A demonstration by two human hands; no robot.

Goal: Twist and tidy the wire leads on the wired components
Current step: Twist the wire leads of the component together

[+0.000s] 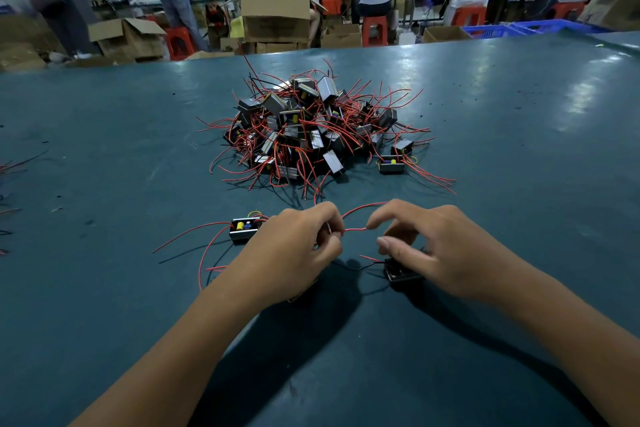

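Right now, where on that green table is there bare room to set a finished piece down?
Bare table lies right of the pile, and left of it, short of the stray wires at the edge. It is crowded between the pile and both hands, around the loose component.

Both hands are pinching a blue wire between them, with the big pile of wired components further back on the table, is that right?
Not quite. The wire stretched between the left hand and right hand is red, not blue, as the head view shows. The pile of wired components does sit further back on the table.
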